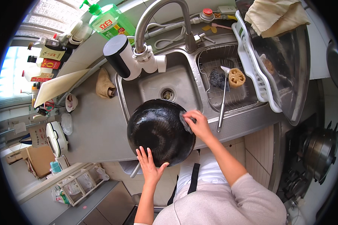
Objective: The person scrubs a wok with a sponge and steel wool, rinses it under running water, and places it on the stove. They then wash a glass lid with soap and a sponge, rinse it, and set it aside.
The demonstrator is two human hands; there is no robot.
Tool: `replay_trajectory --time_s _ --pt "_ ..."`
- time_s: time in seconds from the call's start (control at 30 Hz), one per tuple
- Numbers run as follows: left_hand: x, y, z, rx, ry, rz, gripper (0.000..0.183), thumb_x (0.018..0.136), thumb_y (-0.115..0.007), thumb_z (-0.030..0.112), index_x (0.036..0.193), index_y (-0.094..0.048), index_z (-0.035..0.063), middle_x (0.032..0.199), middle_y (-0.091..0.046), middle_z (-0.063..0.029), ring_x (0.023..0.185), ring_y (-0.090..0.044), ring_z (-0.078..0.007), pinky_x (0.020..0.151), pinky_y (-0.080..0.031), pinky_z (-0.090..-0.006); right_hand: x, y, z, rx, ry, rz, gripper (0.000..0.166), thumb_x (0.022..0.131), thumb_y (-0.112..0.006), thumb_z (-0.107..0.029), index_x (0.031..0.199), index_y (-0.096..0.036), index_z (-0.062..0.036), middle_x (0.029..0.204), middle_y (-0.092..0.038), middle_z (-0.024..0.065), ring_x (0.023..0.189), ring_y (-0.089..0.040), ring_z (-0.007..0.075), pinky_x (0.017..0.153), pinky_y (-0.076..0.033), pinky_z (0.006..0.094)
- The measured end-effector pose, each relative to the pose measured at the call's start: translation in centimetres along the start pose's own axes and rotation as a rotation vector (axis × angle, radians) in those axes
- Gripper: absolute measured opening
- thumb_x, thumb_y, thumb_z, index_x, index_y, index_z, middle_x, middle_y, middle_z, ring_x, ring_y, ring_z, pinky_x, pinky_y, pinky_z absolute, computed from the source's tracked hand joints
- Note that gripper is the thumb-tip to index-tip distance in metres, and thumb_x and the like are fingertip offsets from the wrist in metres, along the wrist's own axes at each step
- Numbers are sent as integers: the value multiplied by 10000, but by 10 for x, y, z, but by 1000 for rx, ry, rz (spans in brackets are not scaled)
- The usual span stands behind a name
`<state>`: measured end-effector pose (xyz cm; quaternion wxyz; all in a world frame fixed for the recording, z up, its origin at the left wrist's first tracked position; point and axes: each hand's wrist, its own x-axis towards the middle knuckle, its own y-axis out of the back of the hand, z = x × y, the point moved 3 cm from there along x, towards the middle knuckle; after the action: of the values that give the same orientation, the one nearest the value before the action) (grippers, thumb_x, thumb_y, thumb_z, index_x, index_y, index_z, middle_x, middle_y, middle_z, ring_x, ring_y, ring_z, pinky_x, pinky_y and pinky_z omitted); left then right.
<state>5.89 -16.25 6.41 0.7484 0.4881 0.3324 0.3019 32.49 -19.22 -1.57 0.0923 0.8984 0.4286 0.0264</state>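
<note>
A black wok [157, 126] is tipped bottom-up over the front edge of the left sink basin [152, 81], its outer surface wet and shiny. Spread against the wok's near left side is my left hand [149, 166], fingers apart; whether it also grips the rim underneath is hidden. A metal handle [135, 170] sticks out beside that hand. My right hand [197, 123] pinches a grey scouring pad [186, 122] and presses it to the wok's right side. Beyond the wok, the basin's drain [168, 94] shows some scraps.
Above the left basin hangs a faucet [186, 28] with a white filter unit [121, 56]. A long-handled spatula [222, 104] and a loofah slice [237, 77] rest on the wire rack in the right basin. Beside it stands a white plastic rack [252, 64]. A folded cloth [104, 84] lies left.
</note>
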Motion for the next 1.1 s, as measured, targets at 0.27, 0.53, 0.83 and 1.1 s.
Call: replay_trajectory --time_s 0.27,0.53,0.83,1.1 --pt "11 2 8 33 -29 -8 1037 654 -737 492 1434 -196 74 1503 -86 -181 1381 -42 -404 1081 -147 -551 70 -33 -11 -11 133 -52 79 790 -617 -93 824 -656 -34 871 -639 92 896 -576 276 825 -439 346" --pt "2 -3 2 19 -23 32 1020 673 -717 511 1432 -197 71 1500 -94 -187 1380 -40 -407 1069 -151 -575 -58 16 21 -3 -120 50 70 786 -612 -30 850 -619 -4 865 -621 97 855 -602 228 793 -463 315" --pt "2 -4 4 99 -78 40 998 703 -701 501 1425 -192 35 1497 -89 -199 1383 -42 -395 1071 -155 -563 -25 -1 16 -28 -34 284 93 812 -596 -72 869 -629 -6 858 -633 129 847 -609 288 755 -468 344" --pt "-2 -10 -1 108 -111 86 982 722 -678 516 1427 -192 34 1499 -89 -193 1384 -36 -395 1064 -165 -570 -69 1 16 -81 -77 374 111 819 -596 -95 873 -613 0 871 -623 168 839 -593 345 731 -465 375"
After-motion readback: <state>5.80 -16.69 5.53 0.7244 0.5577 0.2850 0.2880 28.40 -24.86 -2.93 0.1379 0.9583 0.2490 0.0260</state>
